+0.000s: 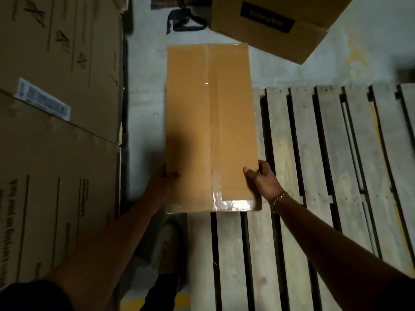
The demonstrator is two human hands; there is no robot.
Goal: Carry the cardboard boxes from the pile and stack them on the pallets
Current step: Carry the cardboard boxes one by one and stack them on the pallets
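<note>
Grey concrete floor (pixel 146 63) runs up the middle of the view, dim and scuffed. On the left stands a pile of big printed cardboard boxes (pixel 58 63), stacked close together, with a white label (pixel 42 98) across one seam. On the right lies a wooden pallet (pixel 325 153), its slats bare and running away from the person.

Between the pile and the pallet is a plain brown cardboard box (pixel 211 122), long and narrow, with a taped seam running its length and shiny tape at the near end. Its near right corner overlaps the pallet's edge; whether it rests on anything below cannot be told.

Another carton with a dark printed panel (pixel 280 25) sits tilted at the top right, and a black strap (pixel 182 20) lies on the floor beside it.

Both hands grip the plain box at its near end. The left hand (pixel 160 178) clasps the left side with its thumb on top; its fingers are hidden under the edge. The right hand (pixel 262 178) clasps the right side, thumb on top and fingers curled round the edge, with a gold bracelet (pixel 277 198) on the wrist.

A shoe (pixel 168 243) shows below the box.
</note>
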